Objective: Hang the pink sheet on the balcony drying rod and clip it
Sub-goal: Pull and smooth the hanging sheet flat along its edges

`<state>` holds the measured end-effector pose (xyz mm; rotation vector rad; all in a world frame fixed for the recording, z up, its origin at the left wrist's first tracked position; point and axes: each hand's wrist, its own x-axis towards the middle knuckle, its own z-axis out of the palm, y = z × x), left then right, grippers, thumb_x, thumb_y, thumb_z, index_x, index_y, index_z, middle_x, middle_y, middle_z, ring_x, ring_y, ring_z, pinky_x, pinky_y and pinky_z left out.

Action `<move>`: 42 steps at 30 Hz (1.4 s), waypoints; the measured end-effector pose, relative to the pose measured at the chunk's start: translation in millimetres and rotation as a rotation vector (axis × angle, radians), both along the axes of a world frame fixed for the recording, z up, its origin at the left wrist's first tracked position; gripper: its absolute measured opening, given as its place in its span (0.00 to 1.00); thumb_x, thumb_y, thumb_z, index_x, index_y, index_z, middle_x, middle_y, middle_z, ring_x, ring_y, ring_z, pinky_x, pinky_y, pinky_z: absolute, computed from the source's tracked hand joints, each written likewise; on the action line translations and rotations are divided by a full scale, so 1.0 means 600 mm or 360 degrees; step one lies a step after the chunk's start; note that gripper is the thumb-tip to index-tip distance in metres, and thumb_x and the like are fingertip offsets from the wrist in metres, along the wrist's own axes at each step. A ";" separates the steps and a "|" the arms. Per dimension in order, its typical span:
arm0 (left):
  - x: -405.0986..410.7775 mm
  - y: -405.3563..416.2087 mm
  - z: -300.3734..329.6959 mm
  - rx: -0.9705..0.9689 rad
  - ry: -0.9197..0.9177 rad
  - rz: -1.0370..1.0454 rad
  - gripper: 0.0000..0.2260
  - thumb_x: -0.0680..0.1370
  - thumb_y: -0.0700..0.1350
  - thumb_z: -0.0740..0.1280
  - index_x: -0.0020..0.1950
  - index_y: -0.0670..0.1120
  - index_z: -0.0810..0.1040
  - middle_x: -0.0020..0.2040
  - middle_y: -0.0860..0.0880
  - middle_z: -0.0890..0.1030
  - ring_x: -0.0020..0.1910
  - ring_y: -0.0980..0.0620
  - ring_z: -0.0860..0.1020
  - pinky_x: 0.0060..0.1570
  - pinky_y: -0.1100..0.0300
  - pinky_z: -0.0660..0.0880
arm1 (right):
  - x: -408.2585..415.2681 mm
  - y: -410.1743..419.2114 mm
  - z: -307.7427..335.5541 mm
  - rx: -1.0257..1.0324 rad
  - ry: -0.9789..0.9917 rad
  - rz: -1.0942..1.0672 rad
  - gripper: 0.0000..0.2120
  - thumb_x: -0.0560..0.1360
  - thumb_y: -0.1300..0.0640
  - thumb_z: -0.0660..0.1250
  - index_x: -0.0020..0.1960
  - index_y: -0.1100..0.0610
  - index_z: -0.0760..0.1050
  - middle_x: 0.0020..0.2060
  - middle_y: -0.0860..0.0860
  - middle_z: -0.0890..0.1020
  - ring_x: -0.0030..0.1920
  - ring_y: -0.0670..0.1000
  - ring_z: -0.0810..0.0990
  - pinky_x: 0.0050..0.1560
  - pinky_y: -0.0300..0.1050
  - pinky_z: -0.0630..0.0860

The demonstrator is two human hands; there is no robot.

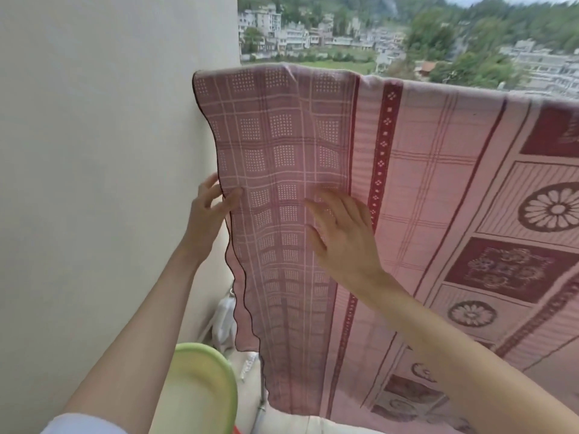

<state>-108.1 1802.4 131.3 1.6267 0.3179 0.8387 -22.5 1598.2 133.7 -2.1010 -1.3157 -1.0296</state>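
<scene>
Half the job looked done: the pink sheet (423, 189) hung draped over the rod by the wall, the left hand (208, 211) pinching its edge, the right hand (341, 233) spread flat and loose on it, with no clip visible yet.

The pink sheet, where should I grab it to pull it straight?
Pinch the pink sheet at its wavy dark-trimmed side edge, coming from the wall side, probably. That edge hangs free, and the left hand already grips it while the right hand lies flat.

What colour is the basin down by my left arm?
Light green rim with a pale yellowish inside; the basin shows in the head view, bottom left.
</scene>
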 end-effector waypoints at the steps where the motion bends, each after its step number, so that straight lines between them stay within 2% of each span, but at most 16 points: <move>1: 0.000 -0.001 0.007 0.0019 -0.0053 0.0010 0.11 0.76 0.42 0.67 0.57 0.44 0.79 0.66 0.50 0.70 0.56 0.68 0.73 0.48 0.74 0.72 | -0.001 0.007 0.021 0.0120 -0.0130 0.0057 0.12 0.75 0.59 0.63 0.57 0.58 0.77 0.57 0.55 0.79 0.60 0.54 0.72 0.61 0.55 0.70; 3: -0.003 0.005 0.017 0.0008 -0.0123 0.0079 0.10 0.75 0.40 0.68 0.55 0.45 0.80 0.64 0.52 0.72 0.57 0.66 0.74 0.49 0.71 0.73 | -0.002 0.022 0.073 0.0306 -0.0372 0.0121 0.09 0.75 0.60 0.65 0.53 0.57 0.80 0.54 0.55 0.81 0.58 0.54 0.72 0.60 0.51 0.67; 6: -0.005 0.014 0.040 0.0013 -0.0141 0.0118 0.09 0.73 0.39 0.70 0.50 0.51 0.82 0.57 0.59 0.73 0.61 0.53 0.74 0.61 0.56 0.72 | 0.003 0.041 0.156 0.0351 -0.0569 0.0017 0.12 0.73 0.57 0.67 0.56 0.55 0.79 0.57 0.54 0.80 0.60 0.54 0.71 0.65 0.55 0.63; 8: -0.008 0.013 0.065 0.0119 -0.0148 0.0128 0.09 0.73 0.38 0.69 0.46 0.53 0.82 0.52 0.59 0.75 0.56 0.51 0.76 0.60 0.55 0.72 | 0.008 0.047 0.198 0.0126 -0.0447 -0.0108 0.20 0.71 0.52 0.68 0.63 0.54 0.75 0.62 0.56 0.77 0.64 0.56 0.70 0.68 0.58 0.58; 10: -0.012 0.007 0.090 0.0202 -0.0186 0.0108 0.11 0.73 0.37 0.68 0.42 0.53 0.81 0.48 0.57 0.78 0.48 0.54 0.77 0.54 0.59 0.73 | 0.016 0.050 0.226 -0.0072 -0.0285 -0.0198 0.23 0.72 0.51 0.69 0.66 0.53 0.72 0.62 0.56 0.76 0.63 0.59 0.72 0.64 0.60 0.61; 14: -0.027 0.001 0.128 0.0245 -0.0328 0.0093 0.08 0.74 0.38 0.68 0.41 0.52 0.82 0.37 0.59 0.83 0.40 0.56 0.78 0.48 0.61 0.75 | 0.046 0.046 0.260 -0.0038 -0.0276 -0.0236 0.16 0.74 0.54 0.67 0.62 0.55 0.76 0.54 0.56 0.81 0.55 0.60 0.76 0.54 0.57 0.69; 18: -0.032 -0.001 0.166 0.0203 -0.0483 0.0137 0.06 0.75 0.39 0.67 0.42 0.49 0.81 0.33 0.61 0.82 0.37 0.61 0.77 0.43 0.68 0.74 | 0.052 0.033 0.288 0.0121 -0.0057 -0.0016 0.12 0.76 0.51 0.64 0.52 0.56 0.82 0.47 0.53 0.85 0.48 0.57 0.80 0.48 0.51 0.75; 20: -0.027 0.000 0.189 0.0196 -0.0528 0.0152 0.06 0.75 0.39 0.67 0.42 0.49 0.81 0.32 0.61 0.81 0.36 0.62 0.76 0.42 0.69 0.73 | 0.055 0.035 0.311 0.0125 0.0093 -0.0076 0.12 0.77 0.52 0.63 0.50 0.57 0.83 0.42 0.55 0.85 0.42 0.55 0.81 0.45 0.49 0.77; 23: -0.018 0.001 0.226 0.0191 -0.0576 0.0171 0.06 0.75 0.39 0.67 0.44 0.50 0.82 0.37 0.56 0.82 0.38 0.60 0.77 0.46 0.65 0.74 | 0.070 0.044 0.362 0.0179 0.0205 -0.0217 0.14 0.78 0.54 0.62 0.45 0.62 0.81 0.37 0.58 0.83 0.37 0.56 0.79 0.42 0.48 0.77; 27: -0.002 0.009 0.271 0.0116 -0.0648 0.0216 0.06 0.75 0.41 0.68 0.38 0.49 0.81 0.34 0.52 0.80 0.37 0.53 0.75 0.43 0.54 0.77 | 0.089 0.058 0.426 0.0400 0.0223 -0.0246 0.16 0.79 0.54 0.59 0.42 0.64 0.78 0.36 0.56 0.79 0.35 0.54 0.75 0.39 0.45 0.73; 29: 0.016 0.019 0.282 0.0039 -0.0612 0.0254 0.07 0.74 0.42 0.69 0.36 0.46 0.80 0.36 0.45 0.77 0.38 0.50 0.72 0.41 0.52 0.75 | 0.103 0.066 0.435 0.0124 0.0399 -0.0306 0.17 0.79 0.53 0.58 0.37 0.61 0.76 0.34 0.54 0.77 0.34 0.54 0.74 0.35 0.42 0.71; 32: 0.040 0.027 0.257 -0.0008 -0.0303 0.0236 0.05 0.74 0.43 0.69 0.39 0.44 0.81 0.37 0.47 0.80 0.37 0.50 0.75 0.38 0.58 0.77 | 0.112 0.076 0.404 -0.0555 0.0806 -0.0453 0.21 0.79 0.46 0.56 0.37 0.60 0.74 0.34 0.53 0.76 0.37 0.54 0.75 0.35 0.41 0.67; 35: 0.034 0.025 0.192 -0.0155 -0.0124 0.0131 0.05 0.74 0.42 0.68 0.39 0.44 0.80 0.29 0.57 0.82 0.30 0.58 0.77 0.32 0.67 0.77 | 0.091 0.065 0.371 -0.0483 0.0760 -0.0283 0.23 0.79 0.44 0.55 0.33 0.57 0.71 0.32 0.52 0.77 0.37 0.54 0.76 0.40 0.45 0.73; 38: 0.018 0.023 0.160 -0.0217 -0.0186 0.0064 0.04 0.75 0.43 0.68 0.44 0.43 0.81 0.34 0.56 0.83 0.33 0.61 0.80 0.35 0.68 0.76 | 0.053 0.039 0.346 -0.0337 0.0444 -0.0134 0.17 0.76 0.42 0.60 0.50 0.54 0.80 0.45 0.52 0.84 0.43 0.53 0.81 0.47 0.47 0.78; 40: 0.008 0.017 0.151 -0.0207 -0.0144 -0.0059 0.07 0.75 0.43 0.68 0.50 0.43 0.80 0.42 0.53 0.84 0.40 0.58 0.82 0.39 0.67 0.78 | 0.036 0.022 0.328 -0.0373 0.0276 -0.0158 0.17 0.75 0.44 0.64 0.59 0.52 0.77 0.52 0.52 0.83 0.48 0.54 0.80 0.46 0.44 0.74; 42: 0.006 0.006 0.134 -0.0145 0.0024 -0.0168 0.11 0.73 0.44 0.69 0.54 0.43 0.80 0.48 0.50 0.84 0.45 0.54 0.82 0.43 0.65 0.78 | 0.034 0.012 0.310 -0.0306 0.0134 -0.0160 0.16 0.75 0.49 0.65 0.62 0.52 0.75 0.56 0.50 0.81 0.52 0.54 0.80 0.46 0.45 0.72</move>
